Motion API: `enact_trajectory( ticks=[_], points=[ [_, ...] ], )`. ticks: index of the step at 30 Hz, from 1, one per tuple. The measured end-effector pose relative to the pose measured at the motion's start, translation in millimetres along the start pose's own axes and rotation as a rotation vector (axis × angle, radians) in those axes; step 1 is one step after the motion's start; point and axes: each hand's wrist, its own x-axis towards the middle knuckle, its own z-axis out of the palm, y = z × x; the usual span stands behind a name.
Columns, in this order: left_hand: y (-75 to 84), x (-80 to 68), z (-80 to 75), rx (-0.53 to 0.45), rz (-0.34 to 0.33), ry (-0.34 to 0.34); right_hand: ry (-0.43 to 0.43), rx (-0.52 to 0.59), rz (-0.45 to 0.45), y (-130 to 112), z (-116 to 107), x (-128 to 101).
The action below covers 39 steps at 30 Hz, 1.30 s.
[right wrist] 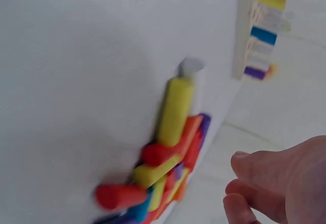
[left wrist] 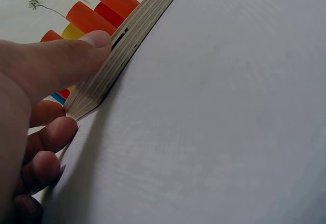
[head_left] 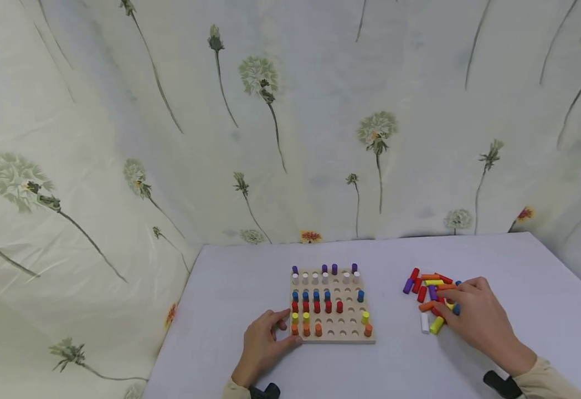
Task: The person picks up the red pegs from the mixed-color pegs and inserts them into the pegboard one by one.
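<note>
A wooden pegboard [head_left: 340, 336] stands on the table, with rows of coloured pegs upright in its holes. My left hand [head_left: 264, 342] holds the board's near left corner. In the left wrist view its thumb [left wrist: 89, 48] lies along the front edge beside orange pegs [left wrist: 89, 18], and the other fingers are at the side. My right hand [head_left: 482, 318] hovers over a heap of loose pegs, thumb and index finger apart near a purple peg [head_left: 432, 292]. Nothing shows between those fingers in the right wrist view, where a yellow peg [right wrist: 175, 107] lies in the heap.
A white peg [head_left: 425, 323] and another yellow peg [head_left: 437, 325] lie at the heap's near side. Red pegs [head_left: 415, 274] lie at its far left. Behind the white table [head_left: 250, 266] hangs a dandelion-print cloth [head_left: 320, 138].
</note>
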Motion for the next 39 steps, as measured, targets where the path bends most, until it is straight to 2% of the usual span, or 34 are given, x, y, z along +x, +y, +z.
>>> enact_trajectory(
  ticks=[6,11,16,22,29,33,39],
  points=[
    [-1.2,-0.5,1.0,0.008,0.009,0.001,-0.102,-0.006,0.11,28.7,-7.0,-19.5],
    [-1.3,-1.3,-0.5,0.005,0.013,0.012,-0.157,0.044,0.142,38.6,-1.6,-28.9],
    [-0.4,-2.1,-1.8,0.0,-0.008,0.007,-0.136,0.095,0.14,36.1,7.1,-31.6],
    [0.9,-2.0,-1.6,0.014,-0.009,0.005,-0.056,0.092,0.071,29.2,19.5,-31.6],
    [1.0,-0.3,-1.6,0.013,0.018,0.006,-0.16,0.095,0.139,26.4,20.0,-28.0],
    [0.5,-1.1,-2.3,0.007,0.045,0.021,-0.174,0.063,0.153,23.4,18.3,-28.9],
    [1.2,-2.6,-2.4,-0.007,0.016,0.007,-0.189,-0.021,0.18,17.8,12.3,-35.4]
  ],
)
